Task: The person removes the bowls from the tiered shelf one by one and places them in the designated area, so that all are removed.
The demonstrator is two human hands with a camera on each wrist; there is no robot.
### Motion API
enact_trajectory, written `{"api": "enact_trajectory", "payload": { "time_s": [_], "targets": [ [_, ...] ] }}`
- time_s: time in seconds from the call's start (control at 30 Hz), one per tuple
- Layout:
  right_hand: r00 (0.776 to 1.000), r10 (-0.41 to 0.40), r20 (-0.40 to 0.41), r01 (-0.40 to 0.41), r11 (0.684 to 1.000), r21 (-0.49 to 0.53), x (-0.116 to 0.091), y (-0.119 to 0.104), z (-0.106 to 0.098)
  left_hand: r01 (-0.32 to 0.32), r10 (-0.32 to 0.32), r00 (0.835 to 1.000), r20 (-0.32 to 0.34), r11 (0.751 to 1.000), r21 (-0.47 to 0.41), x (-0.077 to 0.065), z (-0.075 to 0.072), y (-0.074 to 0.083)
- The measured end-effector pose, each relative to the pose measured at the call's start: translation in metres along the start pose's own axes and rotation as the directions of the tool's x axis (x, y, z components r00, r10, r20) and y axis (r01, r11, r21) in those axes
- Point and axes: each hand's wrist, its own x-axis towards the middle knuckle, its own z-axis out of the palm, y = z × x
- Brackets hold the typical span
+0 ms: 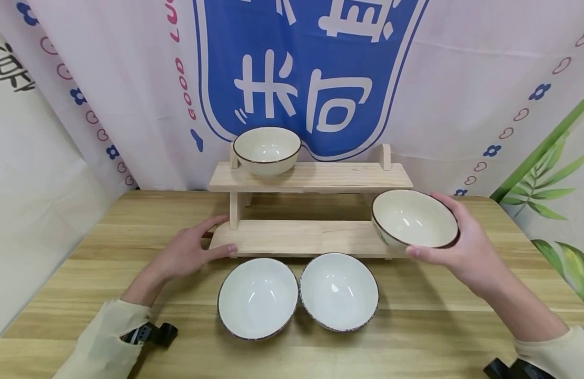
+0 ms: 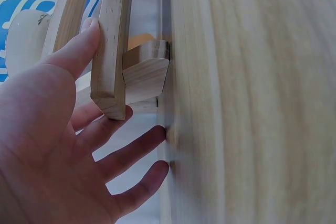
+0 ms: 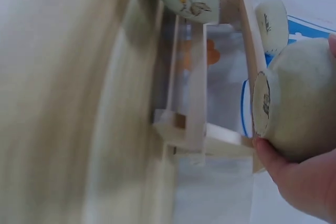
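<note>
A two-tier wooden rack [image 1: 301, 239] stands on the table. My left hand [image 1: 192, 250] grips the left end of its lower board, the thumb [image 2: 86, 40] on the board's top face and fingers around the end and underside. My right hand [image 1: 467, 252] holds a cream bowl [image 1: 410, 218] with a brown rim, thumb at the near side and fingers around the far side. That bowl is slightly tilted and overlaps the lower board's right end in the head view. In the right wrist view the bowl's round foot [image 3: 261, 106] shows.
Another brown-rimmed cream bowl [image 1: 268, 150] sits on the upper board's left part. Two white bowls with dark rims, a left one [image 1: 257, 299] and a right one [image 1: 339, 292], stand side by side before the rack. A printed curtain [image 1: 149, 95] hangs behind the wood-grain table [image 1: 92, 279].
</note>
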Motion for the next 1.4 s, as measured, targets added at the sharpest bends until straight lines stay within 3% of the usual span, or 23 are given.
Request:
{"api": "enact_trajectory", "payload": {
  "time_s": [0.2,0.47,0.8,1.07,1.4],
  "targets": [
    [0.997,-0.038,0.059,0.035,0.998,0.061,-0.015,0.019,-0.006,0.008,-0.008,1.0,0.004,1.0,0.004,0.0,-0.001,0.001],
    [0.989,-0.087,0.122,0.086,0.996,0.016,-0.03,0.041,-0.011,0.007,-0.007,1.0,0.003,1.0,0.01,0.0,-0.001,0.002],
    [0.964,-0.13,0.23,0.126,0.991,0.031,-0.043,0.049,-0.012,0.011,-0.011,1.0,0.006,1.0,0.018,0.0,-0.002,0.004],
    [0.943,-0.198,0.267,0.188,0.98,0.06,-0.046,0.055,-0.012,0.015,-0.015,1.0,0.008,1.0,0.009,0.0,-0.001,0.003],
    [0.925,-0.226,0.307,0.221,0.974,0.05,-0.049,0.064,-0.01,0.015,-0.015,1.0,0.004,1.0,0.015,0.0,-0.001,0.003]
  ]
}}
